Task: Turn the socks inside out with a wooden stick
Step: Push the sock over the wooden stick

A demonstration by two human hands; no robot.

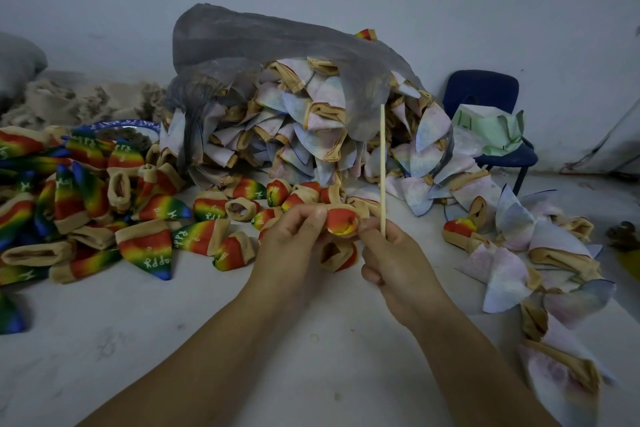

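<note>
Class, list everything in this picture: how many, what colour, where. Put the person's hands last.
held sock: one, red to yellow, tan cuff, between both hands
wooden stick: one, pale, upright in the right hand
rainbow socks: many, rainbow with tan cuffs, heaped at left
pale socks: many, pastel white, spilling from the plastic bag rightward
plastic bag: one, grey see-through, centre back
fluff heap: one, beige, back left
chair: one, dark blue, back right
floor: one, whitish, under everything
left hand: one, pinches the held sock
right hand: one, grips the wooden stick
</note>
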